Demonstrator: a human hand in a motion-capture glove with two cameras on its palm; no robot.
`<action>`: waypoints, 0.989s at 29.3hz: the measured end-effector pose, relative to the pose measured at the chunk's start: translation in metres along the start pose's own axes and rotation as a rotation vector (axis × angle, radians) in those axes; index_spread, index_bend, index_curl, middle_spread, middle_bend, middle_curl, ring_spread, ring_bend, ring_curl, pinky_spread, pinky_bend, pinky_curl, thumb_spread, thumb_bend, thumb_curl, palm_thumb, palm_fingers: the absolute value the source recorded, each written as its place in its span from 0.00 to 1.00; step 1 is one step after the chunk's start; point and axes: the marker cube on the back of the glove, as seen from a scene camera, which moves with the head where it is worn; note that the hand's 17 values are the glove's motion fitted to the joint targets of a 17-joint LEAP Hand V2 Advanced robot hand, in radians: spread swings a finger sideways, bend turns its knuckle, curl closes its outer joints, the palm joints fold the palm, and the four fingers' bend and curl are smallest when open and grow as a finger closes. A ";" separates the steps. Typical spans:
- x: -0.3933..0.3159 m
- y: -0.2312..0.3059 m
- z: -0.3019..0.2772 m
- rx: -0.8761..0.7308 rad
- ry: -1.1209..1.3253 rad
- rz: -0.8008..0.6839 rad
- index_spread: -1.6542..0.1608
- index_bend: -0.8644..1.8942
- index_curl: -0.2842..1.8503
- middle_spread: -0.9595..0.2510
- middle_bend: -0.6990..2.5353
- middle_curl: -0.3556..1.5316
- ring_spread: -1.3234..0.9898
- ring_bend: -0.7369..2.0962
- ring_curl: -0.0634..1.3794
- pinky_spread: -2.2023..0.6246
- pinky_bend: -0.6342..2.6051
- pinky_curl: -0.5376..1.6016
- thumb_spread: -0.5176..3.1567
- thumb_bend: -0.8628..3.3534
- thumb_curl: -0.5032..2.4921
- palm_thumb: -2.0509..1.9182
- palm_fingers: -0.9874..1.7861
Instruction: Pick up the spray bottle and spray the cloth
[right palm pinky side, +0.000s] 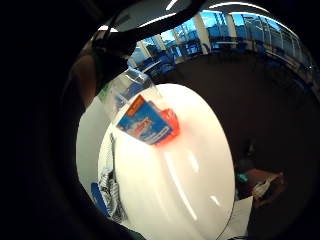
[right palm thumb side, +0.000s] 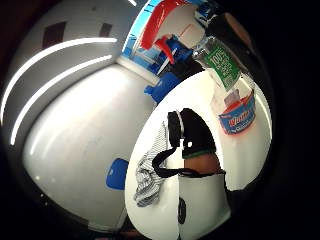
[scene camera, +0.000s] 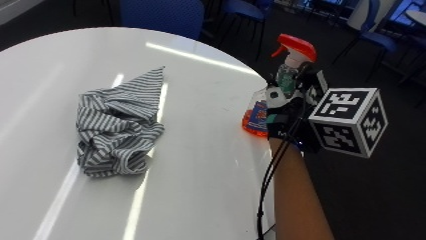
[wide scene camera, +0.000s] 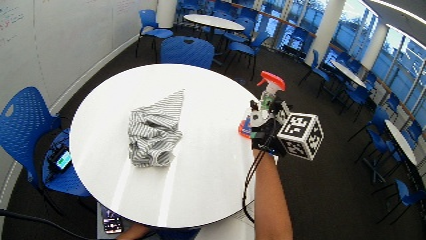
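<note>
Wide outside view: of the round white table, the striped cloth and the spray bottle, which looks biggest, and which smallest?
1. The round white table, by far the largest.
2. The striped cloth, crumpled on the table.
3. The spray bottle, smallest; the gloved right hand hides part of it, at the table's edge.

You've got bright ceiling strips glaring in streaks across the white table (scene camera: 200, 165); palm views bend and darken at the edges.
</note>
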 end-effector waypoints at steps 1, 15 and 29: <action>0.003 -0.002 0.003 -0.008 -0.006 0.015 0.73 0.35 0.26 0.75 0.28 0.36 0.55 0.41 0.27 0.84 0.26 0.40 0.45 0.22 0.28 0.69 0.61; 0.027 -0.016 0.026 -0.053 -0.094 0.146 0.73 0.37 0.26 0.76 0.27 0.37 0.55 0.40 0.28 0.84 0.27 0.41 0.45 0.21 0.30 0.70 0.60; 0.017 -0.039 0.022 -0.010 -0.196 0.147 0.73 0.35 0.26 0.68 0.34 0.41 0.53 0.42 0.29 0.82 0.25 0.39 0.43 0.20 0.31 0.74 0.70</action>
